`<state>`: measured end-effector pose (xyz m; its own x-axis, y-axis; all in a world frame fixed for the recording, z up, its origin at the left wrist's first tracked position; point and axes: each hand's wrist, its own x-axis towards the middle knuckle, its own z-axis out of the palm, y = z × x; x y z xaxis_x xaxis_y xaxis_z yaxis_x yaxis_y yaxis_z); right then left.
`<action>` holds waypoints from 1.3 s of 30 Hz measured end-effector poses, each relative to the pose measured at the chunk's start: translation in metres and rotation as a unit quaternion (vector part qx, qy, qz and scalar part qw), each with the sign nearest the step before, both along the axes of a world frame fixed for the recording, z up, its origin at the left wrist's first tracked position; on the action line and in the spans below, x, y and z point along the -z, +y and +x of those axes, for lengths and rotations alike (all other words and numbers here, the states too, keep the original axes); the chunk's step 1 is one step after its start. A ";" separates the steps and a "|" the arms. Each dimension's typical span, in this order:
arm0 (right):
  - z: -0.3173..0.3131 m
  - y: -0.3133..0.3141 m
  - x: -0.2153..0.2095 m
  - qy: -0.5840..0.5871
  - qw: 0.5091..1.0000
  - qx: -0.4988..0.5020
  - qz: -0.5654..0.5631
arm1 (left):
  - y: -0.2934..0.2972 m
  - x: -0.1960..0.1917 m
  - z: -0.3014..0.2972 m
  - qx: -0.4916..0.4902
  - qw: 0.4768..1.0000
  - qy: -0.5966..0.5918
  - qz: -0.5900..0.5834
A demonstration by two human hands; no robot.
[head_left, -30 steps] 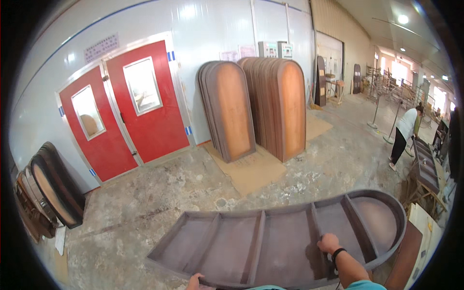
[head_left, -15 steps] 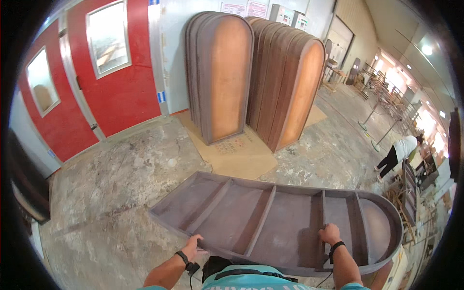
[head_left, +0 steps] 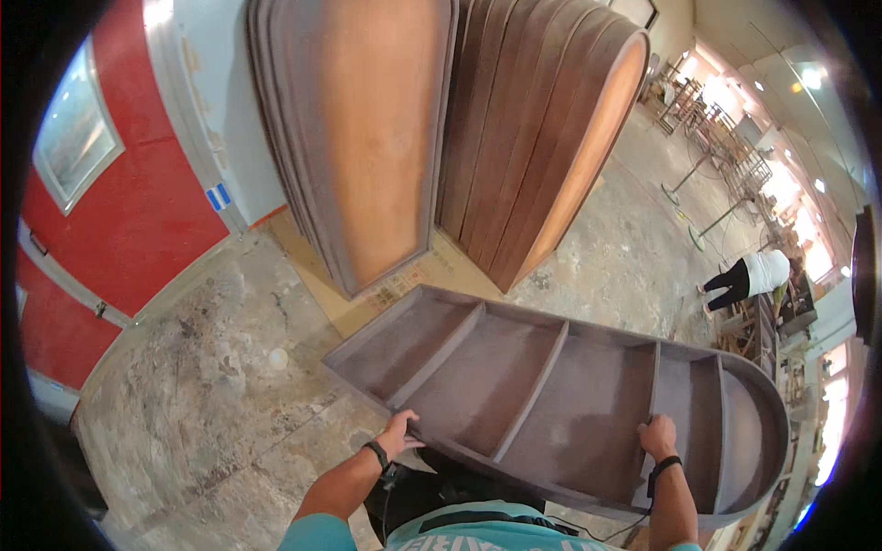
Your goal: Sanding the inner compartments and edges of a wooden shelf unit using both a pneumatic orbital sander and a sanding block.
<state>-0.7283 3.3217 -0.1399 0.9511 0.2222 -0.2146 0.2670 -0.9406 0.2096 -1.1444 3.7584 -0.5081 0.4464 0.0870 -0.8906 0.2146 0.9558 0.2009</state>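
Observation:
A dark brown arch-topped shelf unit [head_left: 597, 395] with several cross shelves is held in front of my body, its rounded end to the right and its square end to the left, near the floor stacks. My left hand [head_left: 399, 435] is closed on the unit's near side edge, toward the square end. My right hand [head_left: 658, 438] is closed over one of the inner cross shelves, toward the rounded end. The fingertips of my right hand are hidden behind that shelf. Both wrists wear black bands with cables.
Two upright stacks of similar arched units, a left stack [head_left: 386, 138] and a right stack [head_left: 533, 138], stand on a cardboard sheet [head_left: 317, 266] by the wall. Red doors [head_left: 138, 165] are at left. A person [head_left: 758, 273] bends over at far right, near metal stands [head_left: 721, 220].
The stacks now appear closer and larger. The shelf unit has turned a little, its square end swinging toward the stacks. Both hands keep their holds.

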 end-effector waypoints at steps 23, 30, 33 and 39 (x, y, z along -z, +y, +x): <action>0.106 0.677 0.007 -0.089 0.977 -0.022 -0.190 | 0.361 0.084 0.222 0.026 0.957 -0.162 -0.241; 0.019 0.855 -0.057 -0.092 0.975 -0.123 -0.163 | 0.403 0.015 0.223 -0.022 0.956 -0.126 -0.263; -0.102 0.952 -0.133 -0.113 0.959 -0.258 -0.021 | 0.454 0.023 0.213 -0.092 0.944 -0.117 -0.295; -0.203 0.951 -0.321 -0.235 0.875 -0.419 -0.067 | 0.521 -0.019 0.195 -0.064 0.963 -0.113 -0.236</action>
